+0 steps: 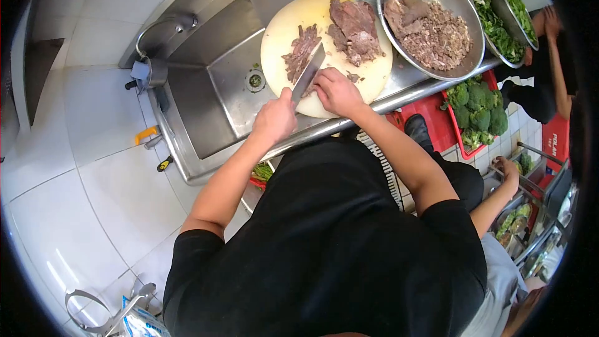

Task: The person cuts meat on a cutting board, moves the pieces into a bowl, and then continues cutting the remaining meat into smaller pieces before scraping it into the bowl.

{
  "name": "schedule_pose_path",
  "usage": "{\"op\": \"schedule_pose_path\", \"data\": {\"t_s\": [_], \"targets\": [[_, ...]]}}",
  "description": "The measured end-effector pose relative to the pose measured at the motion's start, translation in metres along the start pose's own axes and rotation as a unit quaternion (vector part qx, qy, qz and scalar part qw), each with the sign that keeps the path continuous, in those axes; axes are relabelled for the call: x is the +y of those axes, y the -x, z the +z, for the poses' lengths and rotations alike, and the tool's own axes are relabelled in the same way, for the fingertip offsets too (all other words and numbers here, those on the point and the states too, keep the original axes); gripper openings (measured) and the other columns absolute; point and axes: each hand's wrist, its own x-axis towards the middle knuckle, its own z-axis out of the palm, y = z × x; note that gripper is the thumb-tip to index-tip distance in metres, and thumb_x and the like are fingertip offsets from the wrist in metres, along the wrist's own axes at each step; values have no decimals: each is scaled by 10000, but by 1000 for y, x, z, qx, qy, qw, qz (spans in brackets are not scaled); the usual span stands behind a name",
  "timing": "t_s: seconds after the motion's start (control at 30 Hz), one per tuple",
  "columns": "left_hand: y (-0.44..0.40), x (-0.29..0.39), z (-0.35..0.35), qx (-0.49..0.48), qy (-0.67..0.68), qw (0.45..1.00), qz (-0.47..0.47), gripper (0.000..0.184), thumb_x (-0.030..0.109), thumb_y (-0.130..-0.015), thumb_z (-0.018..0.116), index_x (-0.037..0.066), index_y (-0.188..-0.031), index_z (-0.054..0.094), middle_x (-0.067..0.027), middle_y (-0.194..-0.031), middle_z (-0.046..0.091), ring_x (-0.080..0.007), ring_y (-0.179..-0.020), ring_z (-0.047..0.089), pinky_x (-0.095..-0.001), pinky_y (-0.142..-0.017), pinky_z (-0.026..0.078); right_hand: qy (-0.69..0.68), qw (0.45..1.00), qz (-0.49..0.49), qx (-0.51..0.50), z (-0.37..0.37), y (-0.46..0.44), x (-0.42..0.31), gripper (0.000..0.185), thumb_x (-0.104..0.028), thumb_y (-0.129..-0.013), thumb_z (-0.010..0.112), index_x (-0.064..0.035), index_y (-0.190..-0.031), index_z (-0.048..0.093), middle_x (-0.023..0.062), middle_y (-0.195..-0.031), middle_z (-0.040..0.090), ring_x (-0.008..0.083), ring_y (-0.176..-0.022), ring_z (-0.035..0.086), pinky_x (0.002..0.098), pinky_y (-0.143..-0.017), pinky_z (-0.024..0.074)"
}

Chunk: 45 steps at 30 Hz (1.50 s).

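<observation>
My left hand is wrapped round the handle of a knife. Its broad blade points away from me over a round, pale cutting board. Right beside the blade, my right hand has its fingers curled down on a small piece of cooked meat, mostly hidden by the fingers and blade. Sliced meat strips lie on the board left of the blade. Larger chunks of brown meat rest at the board's far right.
A steel bowl of chopped meat stands right of the board, with bowls of cut greens beyond. The sink lies left. Below the counter is a red crate of broccoli. Other people's arms show at right.
</observation>
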Motion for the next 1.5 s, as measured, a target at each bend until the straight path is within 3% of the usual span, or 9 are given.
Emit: {"op": "schedule_pose_path", "data": {"t_s": [0.27, 0.5, 0.7, 0.97, 1.13, 1.27, 1.37, 1.47, 1.5], "targets": [[16, -1, 20, -21, -4, 998, -56, 260, 195, -1040, 532, 27, -1226, 465, -344, -846, 691, -549, -856, 686, -654, -807, 519, 37, 999, 0, 8, 3, 0, 2, 152, -115, -907, 662, -27, -1028, 691, 112, -1068, 649, 306, -1068, 627, 406, -912, 554], [7, -6, -6, 15, -8, 1000, 26, 220, 192, -1038, 549, 29, -1167, 477, -333, -800, 676, -556, -786, 666, -646, -748, 516, 30, 998, -10, 51, -3, 3, 1, 125, -119, -911, 673, -33, -1001, 692, 103, -1050, 653, 294, -1058, 634, 400, -893, 553], [18, -1, 23, -8, -6, 999, -38, 228, 195, -1039, 547, 33, -1176, 465, -335, -809, 676, -563, -808, 663, -655, -752, 509, 37, 999, -6, 15, 4, 6, 5, 109, -102, -908, 675, -32, -990, 692, 102, -1034, 656, 294, -1032, 643, 402, -891, 549], [9, -3, -5, -22, -8, 1000, 14, 236, 206, -1046, 525, 23, -1181, 462, -331, -851, 692, -552, -872, 678, -639, -822, 514, 35, 997, -15, 62, -1, 7, 3, 103, -95, -891, 672, -39, -973, 695, 94, -1005, 651, 293, -1014, 639, 405, -887, 545], [20, 2, 22, -31, 4, 998, -49, 247, 207, -1045, 534, 7, -1182, 487, -329, -868, 696, -545, -883, 682, -636, -830, 519, 43, 998, -21, 36, 5, 10, 7, 118, -74, -856, 674, -47, -970, 693, 100, -1008, 653, 299, -1000, 637, 410, -887, 542], [-5, -1, 12, 2, 17, 1000, 0, 233, 224, -1049, 541, 33, -1177, 502, -340, -857, 691, -552, -885, 680, -638, -831, 516, 39, 999, -11, 14, -1, 8, 8, 112, -77, -852, 673, -51, -959, 698, 106, -1014, 647, 309, -1006, 630, 425, -887, 538], [4, -3, -1, 32, 61, 998, -6, 234, 235, -1055, 537, 34, -1170, 508, -339, -887, 696, -561, -901, 671, -632, -822, 508, 17, 994, 63, 84, -23, -1, 1, 165, -87, -867, 678, -35, -1024, 682, 127, -1038, 653, 358, -1035, 625, 466, -908, 526], [15, -9, 4, 32, 111, 993, -4, 249, 259, -1058, 541, 39, -1170, 512, -328, -898, 701, -568, -900, 664, -630, -815, 505, 131, 955, 90, 249, -55, -27, 24, 335, -139, -882, 712, -16, -1178, 617, 162, -1054, 681, 405, -1053, 637, 511, -949, 510], [17, -8, 7, 14, 111, 994, -7, 253, 265, -1057, 544, 42, -1172, 513, -326, -899, 701, -567, -901, 664, -630, -818, 506, 164, 949, 129, 234, -61, -32, 32, 397, -162, -878, 730, -10, -1216, 584, 176, -1064, 690, 414, -1059, 643, 516, -960, 507]]}}
